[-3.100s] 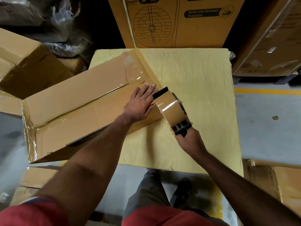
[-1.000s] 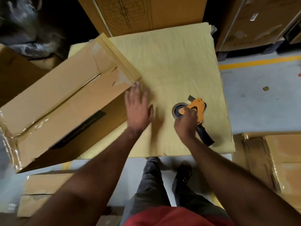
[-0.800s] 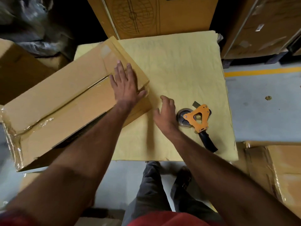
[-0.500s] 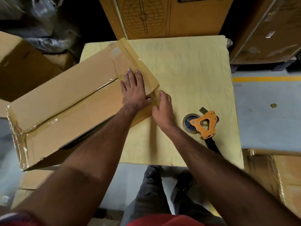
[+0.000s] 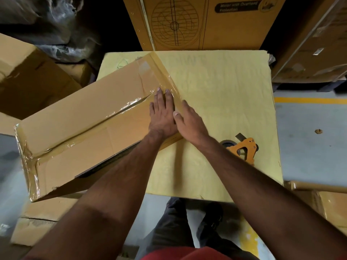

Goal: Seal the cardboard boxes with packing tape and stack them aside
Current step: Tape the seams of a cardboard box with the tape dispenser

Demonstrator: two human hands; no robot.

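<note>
A long cardboard box (image 5: 78, 128) lies slanted across the left half of the yellow-covered table (image 5: 221, 91), with clear tape along its middle seam and over both ends. My left hand (image 5: 162, 115) lies flat with straight fingers on the box's right end, on the taped seam. Beside it, my right hand (image 5: 189, 121) presses flat against the taped right edge of the box, thumb next to my left hand. The orange tape dispenser (image 5: 242, 150) lies on the table to the right, partly hidden by my right forearm.
A tall printed carton (image 5: 202, 23) stands behind the table. More cardboard boxes sit at the left (image 5: 28, 77), at the lower left on the floor (image 5: 37, 222), and at the right (image 5: 330, 203). A yellow line (image 5: 309, 100) marks the grey floor at right.
My right hand set the tape dispenser down on the table and came left to the box's taped end. My left hand slid along the seam to the same end.
</note>
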